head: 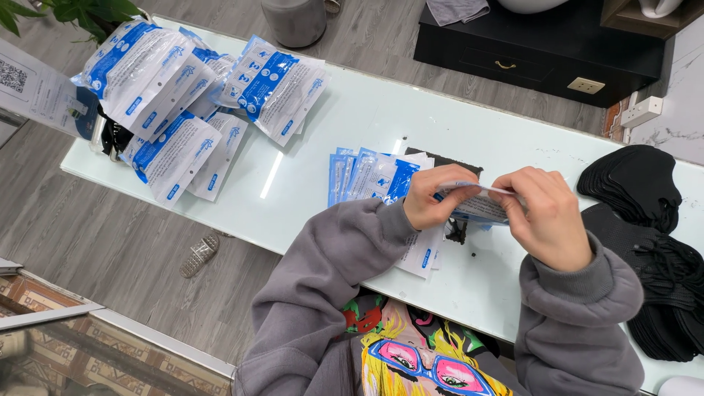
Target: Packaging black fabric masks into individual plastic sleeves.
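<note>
My left hand [434, 196] and my right hand [546, 215] both grip one blue and white plastic pouch [480, 206], pinching its top edge between the fingers just above the glass table [352, 125]. Under and behind my left hand lies a fanned stack of flat empty pouches [367, 174] of the same kind. A small black item [457, 232] peeks out below the held pouch. Both arms wear grey sweatshirt sleeves.
A heap of filled blue and white pouches [183, 95] covers the table's far left. Piles of black masks [645, 220] lie at the right end. A black cabinet [543, 44], a wall socket [642, 111], a plant [81, 11] and a sandal [198, 254] are around the table.
</note>
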